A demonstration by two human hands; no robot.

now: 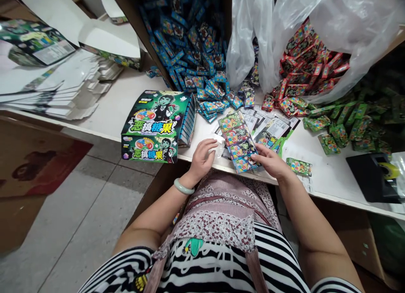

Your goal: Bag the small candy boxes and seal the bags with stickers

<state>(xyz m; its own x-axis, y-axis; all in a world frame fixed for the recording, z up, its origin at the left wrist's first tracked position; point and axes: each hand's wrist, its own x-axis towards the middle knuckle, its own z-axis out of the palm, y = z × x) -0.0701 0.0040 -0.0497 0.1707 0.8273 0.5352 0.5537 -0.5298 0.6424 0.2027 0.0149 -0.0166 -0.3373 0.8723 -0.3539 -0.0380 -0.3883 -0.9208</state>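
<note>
Here, the right hand (270, 161) pinches a four-packet row (238, 138); the left hand (201, 160) half-curls, whether empty I can't tell.

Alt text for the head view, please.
A person's right hand holds a row of four small multicoloured boxes over a white table, left hand nearby. Around sit a green cardboard display box and blue, red and green packet piles.

The strip of small packs (238, 142) is covered in glossy print. The green box (153, 124) is made of shiny printed card. The bag (354, 31) is made of crinkly, see-through plastic. The apron (218, 227) is made of matt cloth. The bangle (184, 186) is polished smooth. The carton (38, 154) is made of dull cardboard.
</note>
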